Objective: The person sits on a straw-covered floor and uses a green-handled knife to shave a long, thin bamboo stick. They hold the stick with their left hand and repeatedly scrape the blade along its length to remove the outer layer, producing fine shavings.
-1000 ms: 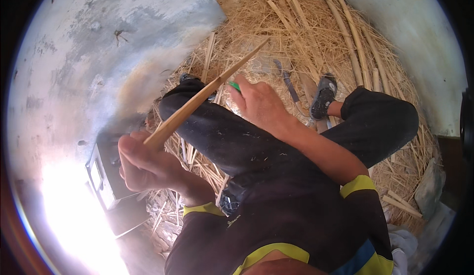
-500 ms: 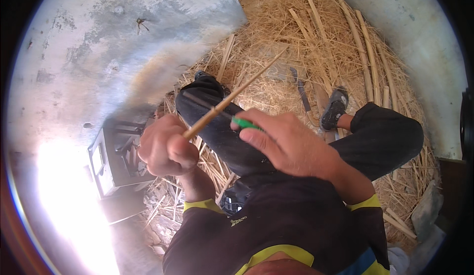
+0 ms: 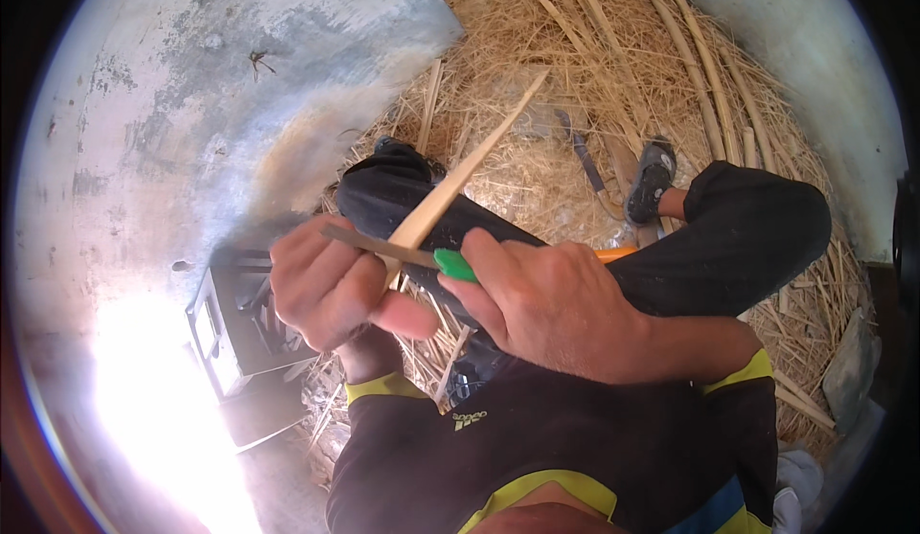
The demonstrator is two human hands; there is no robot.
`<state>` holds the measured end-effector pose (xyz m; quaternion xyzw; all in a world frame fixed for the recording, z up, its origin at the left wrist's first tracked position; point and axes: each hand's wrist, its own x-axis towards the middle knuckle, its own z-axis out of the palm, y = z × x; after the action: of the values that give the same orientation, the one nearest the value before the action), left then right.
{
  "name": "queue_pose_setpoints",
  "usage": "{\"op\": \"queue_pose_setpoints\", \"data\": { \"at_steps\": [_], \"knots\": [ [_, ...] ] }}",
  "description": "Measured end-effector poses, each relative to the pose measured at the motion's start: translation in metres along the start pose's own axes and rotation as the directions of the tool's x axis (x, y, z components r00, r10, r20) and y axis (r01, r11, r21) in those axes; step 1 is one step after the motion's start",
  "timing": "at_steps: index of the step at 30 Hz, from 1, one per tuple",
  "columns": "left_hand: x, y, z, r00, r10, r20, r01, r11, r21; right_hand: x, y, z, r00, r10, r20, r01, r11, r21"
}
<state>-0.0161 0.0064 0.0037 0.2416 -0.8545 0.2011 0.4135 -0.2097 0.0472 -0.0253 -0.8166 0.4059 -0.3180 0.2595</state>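
My left hand (image 3: pixel 331 283) is closed round the lower end of a split bamboo strip (image 3: pixel 458 178). The strip slants up and away to the right, its pale flat side showing, and narrows toward its far end. In my right hand (image 3: pixel 561 309) is a knife (image 3: pixel 379 246) with a green part at the base of its blade. The blade lies across the strip just above my left fingers, its tip over that hand. An orange piece (image 3: pixel 615 254) shows behind my right hand; whether it belongs to the knife I cannot tell.
My bent legs in black trousers (image 3: pixel 724 251) frame the work. Straw-like shavings (image 3: pixel 508 36) cover the floor, with long bamboo strips (image 3: pixel 704 65) at the right. A curved-blade tool (image 3: pixel 587 162) lies near my shoe. A box-like object (image 3: pixel 240 328) stands left, by the wall (image 3: pixel 211 84).
The strip has turned from its rounded, jointed side to its pale flat side. My right hand has moved the blade back across the strip, close to my left hand. The orange piece has come into view.
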Motion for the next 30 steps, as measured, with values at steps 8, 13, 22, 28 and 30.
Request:
{"op": "queue_pose_setpoints", "data": {
  "at_steps": [8,13,22,28,30],
  "knots": [
    [-0.005,-0.002,-0.003,0.998,-0.012,-0.065,0.01,0.999,-0.032,-0.004,0.008,0.029,0.975,-0.051,-0.215,0.018,0.988,-0.152],
    [-0.009,0.004,-0.007,0.999,-0.034,-0.017,0.035,0.999,0.038,-0.008,0.017,0.042,0.96,-0.021,-0.279,-0.022,0.988,-0.151],
    [-0.009,-0.018,0.011,0.962,-0.138,-0.237,0.152,0.987,0.044,-0.034,0.103,0.03,0.869,0.415,-0.269,-0.426,0.905,0.022],
    [0.008,-0.019,0.018,0.976,-0.001,-0.216,-0.042,0.981,-0.191,0.008,0.014,-0.007,0.991,0.126,-0.045,-0.116,0.974,0.194],
    [0.01,-0.014,0.014,0.985,-0.002,-0.171,-0.023,0.99,-0.142,0.011,0.004,-0.013,0.993,0.117,0.009,-0.117,0.981,0.153]
  ]
}}
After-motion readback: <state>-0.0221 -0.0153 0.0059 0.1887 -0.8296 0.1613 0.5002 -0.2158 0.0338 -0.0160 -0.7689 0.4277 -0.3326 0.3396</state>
